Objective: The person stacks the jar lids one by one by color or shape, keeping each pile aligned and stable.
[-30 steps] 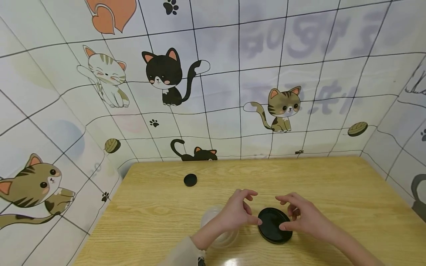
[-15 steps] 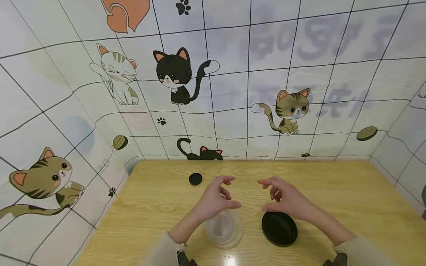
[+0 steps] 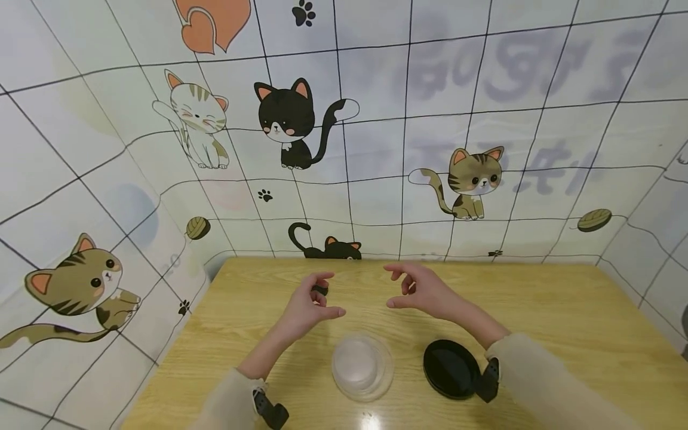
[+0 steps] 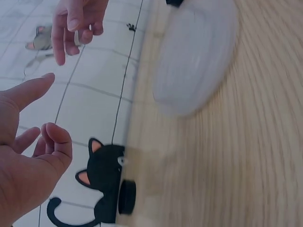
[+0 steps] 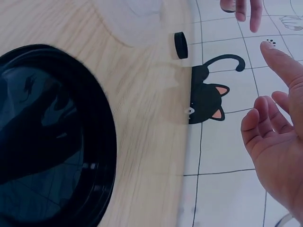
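My left hand hovers over the left-middle of the table, thumb and fingers loosely bent with nothing between them. Facing it, my right hand is held in the air in the same loose curve and holds nothing. Below and between them sits a clear round plastic container, blurred in the left wrist view. A black, glossy, shallow round dish or lid lies nearer me on the right, below the right forearm. Behind the left fingers, a small black round cap is mostly hidden; the right wrist view shows the cap whole.
The wooden table runs back to a white cloth wall printed with cats and grid lines, which also rises along both sides. Black wrist cameras sit on the cuffs.
Both hands have moved up and left, away from the black dish and past the clear container, and are further apart. The container and dish stay put on the table; the head view has shifted slightly.
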`<action>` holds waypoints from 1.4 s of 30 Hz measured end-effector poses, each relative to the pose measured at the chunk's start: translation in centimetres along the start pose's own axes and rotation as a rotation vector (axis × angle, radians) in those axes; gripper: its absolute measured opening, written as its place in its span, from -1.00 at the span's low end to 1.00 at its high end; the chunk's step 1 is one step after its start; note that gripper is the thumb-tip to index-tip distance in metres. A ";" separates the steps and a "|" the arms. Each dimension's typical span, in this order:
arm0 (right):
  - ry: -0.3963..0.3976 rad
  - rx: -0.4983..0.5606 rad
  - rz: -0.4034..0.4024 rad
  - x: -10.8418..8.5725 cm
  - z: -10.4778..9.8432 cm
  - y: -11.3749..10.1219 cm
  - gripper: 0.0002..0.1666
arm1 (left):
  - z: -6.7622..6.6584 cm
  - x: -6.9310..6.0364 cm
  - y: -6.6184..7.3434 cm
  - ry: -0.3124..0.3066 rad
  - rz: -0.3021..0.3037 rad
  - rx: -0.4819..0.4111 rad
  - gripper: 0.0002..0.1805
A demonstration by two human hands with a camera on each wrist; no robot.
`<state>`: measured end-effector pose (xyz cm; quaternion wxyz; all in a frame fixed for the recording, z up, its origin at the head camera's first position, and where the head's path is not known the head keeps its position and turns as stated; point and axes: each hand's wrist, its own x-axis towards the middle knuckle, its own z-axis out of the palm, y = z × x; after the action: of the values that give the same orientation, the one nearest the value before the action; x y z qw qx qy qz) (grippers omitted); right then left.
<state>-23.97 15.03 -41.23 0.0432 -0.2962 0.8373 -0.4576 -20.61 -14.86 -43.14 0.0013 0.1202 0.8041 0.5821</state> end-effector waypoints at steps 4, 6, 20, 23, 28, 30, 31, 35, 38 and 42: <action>-0.016 0.024 0.010 1.3 0.9 0.6 -0.17 | -1.4 0.3 -1.4 0.055 -0.030 0.013 -0.20; -0.022 0.031 0.031 1.7 1.4 1.1 -0.16 | -1.9 0.3 -2.1 0.075 -0.052 0.021 -0.20; -0.200 0.058 0.134 5.4 4.3 3.5 -0.04 | -4.8 1.1 -6.6 0.120 -0.189 -0.004 -0.20; -0.208 0.056 0.146 5.8 5.0 3.6 -0.03 | -5.0 1.5 -7.3 0.134 -0.201 -0.005 -0.20; -0.212 0.056 0.165 6.3 6.0 3.4 -0.03 | -5.7 2.1 -8.2 0.137 -0.224 0.007 -0.19; -0.213 0.058 0.160 6.6 6.4 3.4 -0.02 | -6.1 2.3 -8.6 0.135 -0.224 0.013 -0.20; -0.213 0.061 0.152 6.7 6.6 3.5 -0.02 | -6.2 2.3 -8.7 0.133 -0.219 0.014 -0.21; -0.224 0.074 0.163 7.0 7.1 3.9 0.01 | -6.8 2.8 -9.2 0.112 -0.199 0.001 -0.21; -0.240 0.095 0.206 7.1 7.3 4.2 0.02 | -6.9 3.0 -9.6 0.056 -0.193 -0.018 -0.19; -0.261 0.103 0.213 7.9 7.7 4.2 0.04 | -7.2 3.4 -10.0 0.012 -0.200 -0.022 -0.18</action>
<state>-29.76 6.82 -47.46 0.2149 -0.2602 0.8267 -0.4502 -26.81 -23.90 -49.67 0.0558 0.0360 0.8056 0.5887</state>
